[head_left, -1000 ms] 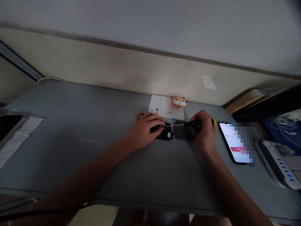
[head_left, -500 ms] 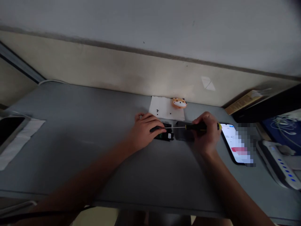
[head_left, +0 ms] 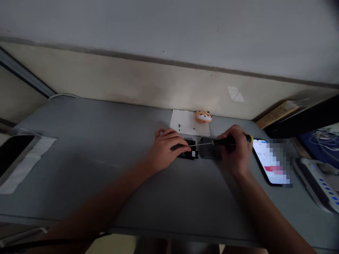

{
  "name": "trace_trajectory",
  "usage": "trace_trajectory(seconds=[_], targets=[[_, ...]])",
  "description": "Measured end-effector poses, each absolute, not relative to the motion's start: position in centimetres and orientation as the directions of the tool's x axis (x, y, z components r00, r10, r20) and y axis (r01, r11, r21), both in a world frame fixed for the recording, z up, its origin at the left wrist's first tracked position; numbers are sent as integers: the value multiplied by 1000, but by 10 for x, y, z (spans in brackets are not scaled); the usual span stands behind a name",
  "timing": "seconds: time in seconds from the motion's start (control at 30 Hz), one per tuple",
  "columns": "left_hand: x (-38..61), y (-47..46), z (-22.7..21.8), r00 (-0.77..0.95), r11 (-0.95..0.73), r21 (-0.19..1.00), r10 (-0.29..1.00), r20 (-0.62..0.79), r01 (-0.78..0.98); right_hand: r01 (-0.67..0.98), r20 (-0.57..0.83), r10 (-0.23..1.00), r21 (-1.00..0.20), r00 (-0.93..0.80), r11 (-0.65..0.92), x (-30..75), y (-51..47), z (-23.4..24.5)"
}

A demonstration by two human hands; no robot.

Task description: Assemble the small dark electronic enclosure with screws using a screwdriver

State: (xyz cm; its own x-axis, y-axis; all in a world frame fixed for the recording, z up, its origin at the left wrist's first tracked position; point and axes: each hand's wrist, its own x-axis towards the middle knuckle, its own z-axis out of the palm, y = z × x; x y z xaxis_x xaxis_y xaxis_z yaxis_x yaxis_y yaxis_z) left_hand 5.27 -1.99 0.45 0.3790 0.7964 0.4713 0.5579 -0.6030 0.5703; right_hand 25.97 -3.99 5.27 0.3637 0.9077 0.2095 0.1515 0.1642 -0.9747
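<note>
The left hand (head_left: 165, 150) presses a small black part (head_left: 189, 151) onto the grey bench (head_left: 92, 148); the right hand (head_left: 235, 151) grips a screwdriver (head_left: 225, 141), tip apparently touching it. Paper (head_left: 186, 125) lies just beyond, a phone (head_left: 267, 160) right; open bench left.

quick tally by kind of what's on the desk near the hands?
Screwdriver, in right hand: 1
Small black device, under left hand: 1
White paper sheet with tiny screws: 1
Orange animal figure: 1
Lit phone: 1
Total: 5
</note>
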Motion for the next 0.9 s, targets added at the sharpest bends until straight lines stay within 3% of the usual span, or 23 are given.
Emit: trace_trajectory(seconds=[0.17,0.43,0.57,0.77,0.9], targets=[[51,-23,13,230,-549,641,826,514,537,215,234,898,-963,372,162,256,-37,63],[44,-19,19,129,-555,670,809,574,493,266,487,826,-868,284,419,235,-12,90],[40,-18,22,241,-531,664,842,483,526,379,596,760,-786,259,488,236,-14,94],[37,-15,18,573,-544,588,804,159,599,488,635,730,-735,253,471,262,-19,64],[40,-16,9,616,-582,533,776,136,615,472,591,774,-763,228,443,261,-16,55]])
